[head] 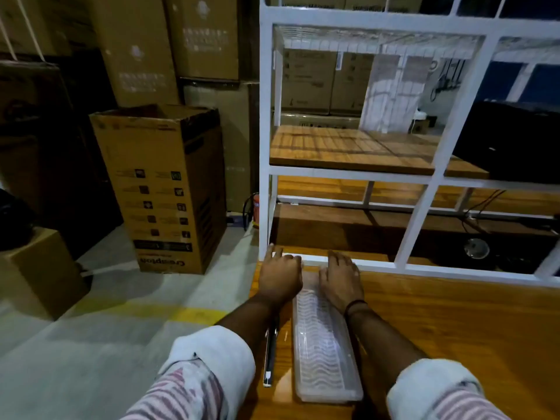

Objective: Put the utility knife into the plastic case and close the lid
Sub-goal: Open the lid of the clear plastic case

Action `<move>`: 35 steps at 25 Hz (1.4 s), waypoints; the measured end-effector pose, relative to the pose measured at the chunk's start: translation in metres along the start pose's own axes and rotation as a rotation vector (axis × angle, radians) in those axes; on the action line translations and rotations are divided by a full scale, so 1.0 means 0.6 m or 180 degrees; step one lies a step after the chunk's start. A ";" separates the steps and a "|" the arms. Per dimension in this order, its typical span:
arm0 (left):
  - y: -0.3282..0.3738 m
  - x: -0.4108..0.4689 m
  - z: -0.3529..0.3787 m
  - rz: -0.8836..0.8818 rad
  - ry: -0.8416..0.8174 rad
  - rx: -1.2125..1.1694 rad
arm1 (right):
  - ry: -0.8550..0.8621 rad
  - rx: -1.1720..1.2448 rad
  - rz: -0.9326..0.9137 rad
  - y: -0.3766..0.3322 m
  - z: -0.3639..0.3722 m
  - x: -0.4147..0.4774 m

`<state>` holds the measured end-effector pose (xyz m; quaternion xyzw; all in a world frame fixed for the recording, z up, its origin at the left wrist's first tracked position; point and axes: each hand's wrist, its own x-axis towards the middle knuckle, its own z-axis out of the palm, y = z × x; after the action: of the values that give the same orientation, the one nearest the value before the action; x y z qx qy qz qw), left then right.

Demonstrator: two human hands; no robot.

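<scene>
I see both hands at frame centre on the far end of the plastic case (325, 344): left hand (280, 275) curled, right hand (341, 281) flat and open. The utility knife (269, 356) lies on the table (454, 328) just left of it

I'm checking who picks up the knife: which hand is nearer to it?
Left. The left hand sits just beyond the utility knife, whose far end runs under that forearm; the right hand is across the plastic case.
</scene>
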<state>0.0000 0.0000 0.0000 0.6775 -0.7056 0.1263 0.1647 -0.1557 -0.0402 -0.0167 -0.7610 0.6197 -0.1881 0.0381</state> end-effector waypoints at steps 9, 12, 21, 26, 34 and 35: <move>0.022 -0.004 0.076 -0.0489 -0.0193 -0.0143 | -0.0178 0.0397 0.0600 0.020 0.039 0.000; 0.022 0.010 0.089 -0.0802 -0.0290 -0.0324 | -0.0142 0.0533 0.0664 0.022 0.049 0.007; 0.033 0.016 0.098 -0.1238 -0.0279 -0.0420 | -0.0413 0.0518 0.0962 0.025 0.055 0.046; 0.032 0.010 0.112 -0.1336 -0.0079 -0.0329 | -0.0190 0.0544 0.1014 0.028 0.061 0.038; 0.027 0.015 0.107 -0.1168 -0.0077 -0.0452 | -0.0069 0.0472 0.0807 0.025 0.060 0.036; 0.027 0.016 0.108 -0.1164 -0.0088 -0.0440 | -0.0077 0.0461 0.0791 0.026 0.059 0.036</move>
<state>-0.0203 -0.0339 -0.0547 0.7832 -0.5799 0.0362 0.2212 -0.1548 -0.0707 -0.0487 -0.6759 0.6934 -0.2169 0.1233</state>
